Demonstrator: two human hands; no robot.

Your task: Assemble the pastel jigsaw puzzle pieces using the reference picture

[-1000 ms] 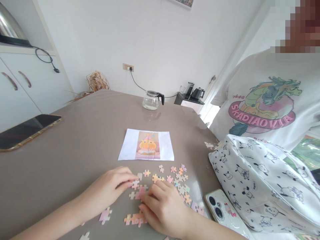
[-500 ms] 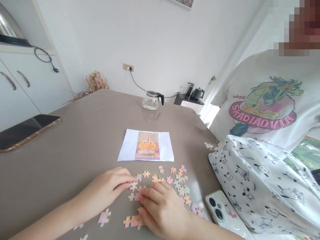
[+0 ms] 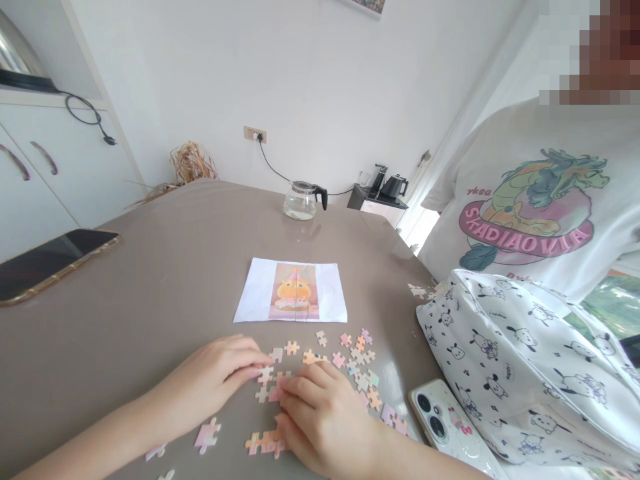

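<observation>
My left hand (image 3: 225,365) has its thumb and fingertips closed at the edge of a pale pink puzzle piece (image 3: 265,377). Curled low over the table is my right hand (image 3: 323,410), its fingertips on a pink puzzle piece (image 3: 275,392) that they partly cover. A joined strip of orange puzzle pieces (image 3: 264,443) runs under the right thumb. More loose puzzle pieces (image 3: 361,381) lie scattered beyond and right of that hand. One pink-purple puzzle piece (image 3: 207,435) is beside my left forearm. Behind the hands, a paper sheet (image 3: 330,293) shows a yellow cartoon figure.
A glass pot (image 3: 299,202) stands farther back on the brown table (image 3: 165,287). To the right are a white phone (image 3: 450,427) and a patterned white bag (image 3: 520,367), with a person in a printed shirt (image 3: 530,200) behind. A dark phone (image 3: 55,263) lies at left.
Both hands stay almost in place; the left fingertips remain at the pale pink piece and the right ones at the pink piece. The view shifts very slightly.
</observation>
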